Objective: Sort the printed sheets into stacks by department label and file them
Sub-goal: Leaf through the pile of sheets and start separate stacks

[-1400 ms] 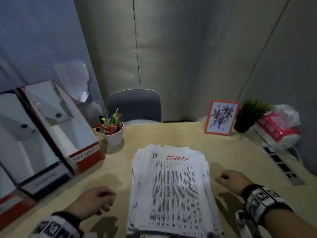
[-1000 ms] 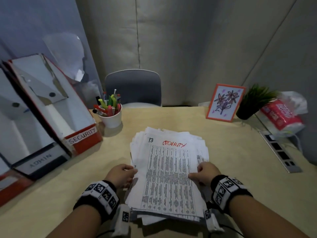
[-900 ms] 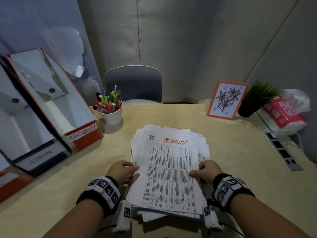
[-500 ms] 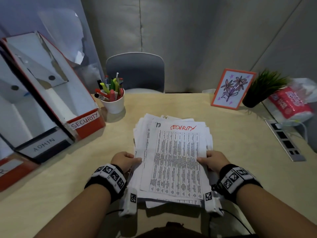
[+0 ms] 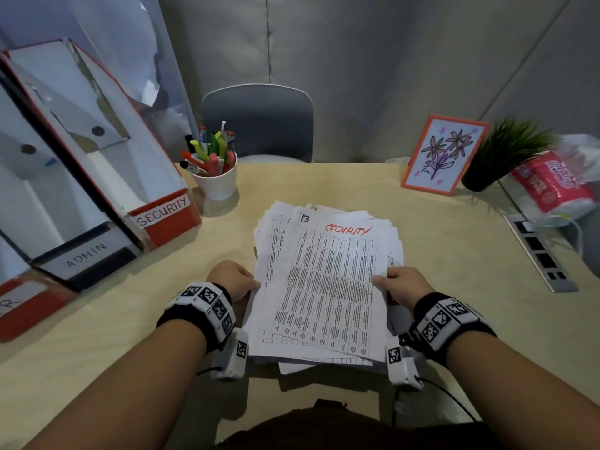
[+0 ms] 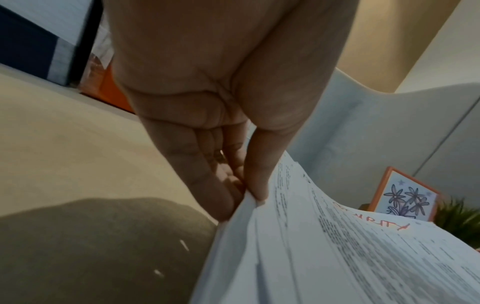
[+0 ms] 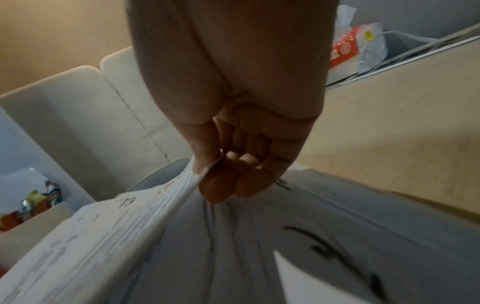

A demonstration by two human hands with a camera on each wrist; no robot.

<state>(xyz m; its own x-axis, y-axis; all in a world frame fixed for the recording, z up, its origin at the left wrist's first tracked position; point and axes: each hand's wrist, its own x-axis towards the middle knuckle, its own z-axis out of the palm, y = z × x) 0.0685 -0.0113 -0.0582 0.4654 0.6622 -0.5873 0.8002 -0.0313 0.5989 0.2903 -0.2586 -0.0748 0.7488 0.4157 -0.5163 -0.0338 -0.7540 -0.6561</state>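
The person's left hand (image 5: 233, 280) and right hand (image 5: 402, 286) each pinch a side edge of the top sheets of a thick stack of printed sheets (image 5: 328, 287) lying in the middle of the desk (image 5: 454, 254), thumbs on top and fingers curled under the paper, so that the sheets bow upward. The uppermost page carries a printed table, the number 13 and the word SECURITY in red. To the left stand slanted file boxes, one labelled SECURITY (image 5: 162, 212) and one labelled ADMIN (image 5: 86, 256), with a white cup of pens (image 5: 216, 181) just beside the SECURITY box.
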